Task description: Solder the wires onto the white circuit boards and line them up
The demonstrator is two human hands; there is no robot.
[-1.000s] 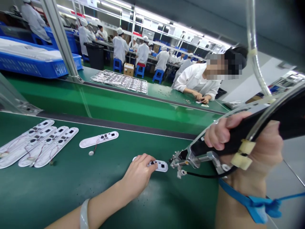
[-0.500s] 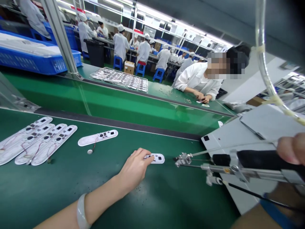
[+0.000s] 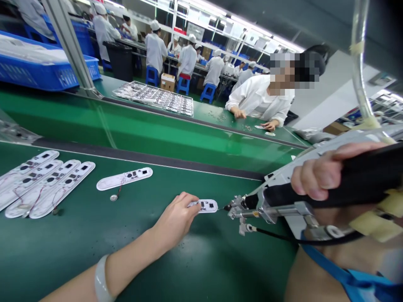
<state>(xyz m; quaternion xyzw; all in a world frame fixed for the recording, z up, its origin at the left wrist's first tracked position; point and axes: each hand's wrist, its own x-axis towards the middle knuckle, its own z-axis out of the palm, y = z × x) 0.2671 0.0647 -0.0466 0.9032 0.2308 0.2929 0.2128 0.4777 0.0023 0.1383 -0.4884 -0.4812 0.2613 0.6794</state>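
Note:
My left hand [image 3: 179, 218] is closed over the near end of a white plastic strip with a small circuit board [image 3: 209, 205], pressing it against the green bench. The strip's far end with a black chip shows past my fingers. My right hand [image 3: 321, 172] grips the black body of a power screwdriver [image 3: 283, 195], which lies almost level. Its metal nose and thin bit point left, right at the strip's end; whether they touch I cannot tell. Left of my hand lies another white strip [image 3: 110, 183] with a small round part [image 3: 113, 197] on wires.
Several similar strips [image 3: 63, 184] lie overlapping at the left. A green divider [image 3: 151, 140] runs behind. Beyond it are a tray of parts [image 3: 157, 98], a blue crate [image 3: 37, 77] and a co-worker [image 3: 256, 96]. A clear tube [image 3: 360, 54] hangs at the right.
The screwdriver has come left and more of my right hand shows on it. My left hand still holds the strip. The co-worker's hands have moved apart.

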